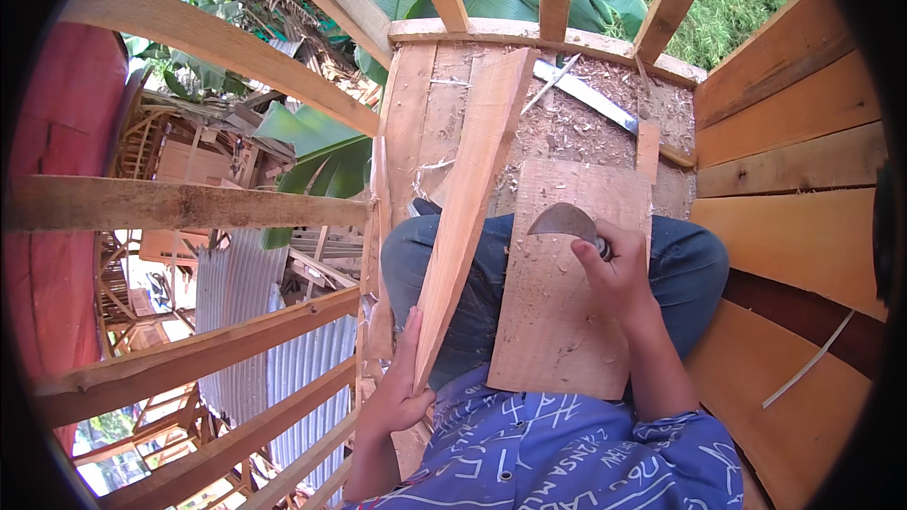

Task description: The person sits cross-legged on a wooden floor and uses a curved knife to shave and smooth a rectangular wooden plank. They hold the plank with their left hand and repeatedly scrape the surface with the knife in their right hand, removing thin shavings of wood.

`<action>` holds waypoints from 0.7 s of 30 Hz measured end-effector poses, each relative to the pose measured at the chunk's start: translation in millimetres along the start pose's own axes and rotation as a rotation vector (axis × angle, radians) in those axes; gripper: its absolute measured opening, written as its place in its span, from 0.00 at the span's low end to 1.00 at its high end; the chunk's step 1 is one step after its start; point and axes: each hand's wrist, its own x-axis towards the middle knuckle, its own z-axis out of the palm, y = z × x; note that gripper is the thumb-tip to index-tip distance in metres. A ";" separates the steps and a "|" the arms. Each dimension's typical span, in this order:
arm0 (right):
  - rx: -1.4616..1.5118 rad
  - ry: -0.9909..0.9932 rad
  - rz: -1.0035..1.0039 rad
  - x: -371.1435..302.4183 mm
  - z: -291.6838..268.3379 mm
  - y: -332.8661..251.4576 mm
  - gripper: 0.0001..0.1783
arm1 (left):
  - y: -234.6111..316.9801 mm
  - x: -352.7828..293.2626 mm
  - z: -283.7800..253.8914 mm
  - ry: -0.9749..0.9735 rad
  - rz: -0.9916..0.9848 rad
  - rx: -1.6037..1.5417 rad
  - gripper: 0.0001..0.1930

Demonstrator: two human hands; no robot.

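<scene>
My right hand (612, 269) is closed around the dark handle of a short knife with a broad, rounded blade (562, 219). The blade hovers over or rests on a wooden board (567, 321) lying across my lap; I cannot tell which. Against the near end of a long plank (472, 198), my left hand (404, 387) is wrapped round its edge, thumb on the near side. This plank slants away to the far side of the floor, left of the board. My crossed legs in jeans (694, 255) are under the board.
A long-bladed machete (590, 96) and a thin stick (551, 85) lie among wood shavings on the plank floor (411, 113). Wooden slats (189, 203) fence the left and far sides. A plank wall (789, 227) stands close on the right. Corrugated sheets (241, 312) lie beyond the left slats.
</scene>
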 end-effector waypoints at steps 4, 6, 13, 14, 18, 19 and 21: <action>-0.025 -0.053 0.015 -9.4 6.6 -8.7 0.25 | 0.4 0.4 -13.2 -0.044 -0.011 -0.055 0.55; -0.045 -0.071 -0.003 -11.6 9.8 -13.8 0.26 | -1.3 0.2 -19.3 -0.055 -0.001 -0.075 0.55; -0.204 -0.134 -0.061 -16.4 22.4 -32.0 0.27 | 1.1 0.6 -5.8 0.010 0.001 0.008 0.52; -0.255 -0.146 -0.084 -18.0 23.0 -36.4 0.27 | 2.3 1.1 -0.9 0.029 -0.007 0.028 0.52; -0.464 -0.149 -0.149 -29.1 20.0 -45.8 0.28 | 4.4 2.8 13.3 0.078 -0.013 0.105 0.51; -0.515 -0.139 -0.161 -32.9 18.9 -45.7 0.28 | 4.4 3.2 15.5 0.085 -0.008 0.128 0.50; -0.568 -0.142 -0.175 -38.9 16.0 -47.6 0.28 | 7.3 4.8 19.5 0.091 -0.028 0.139 0.50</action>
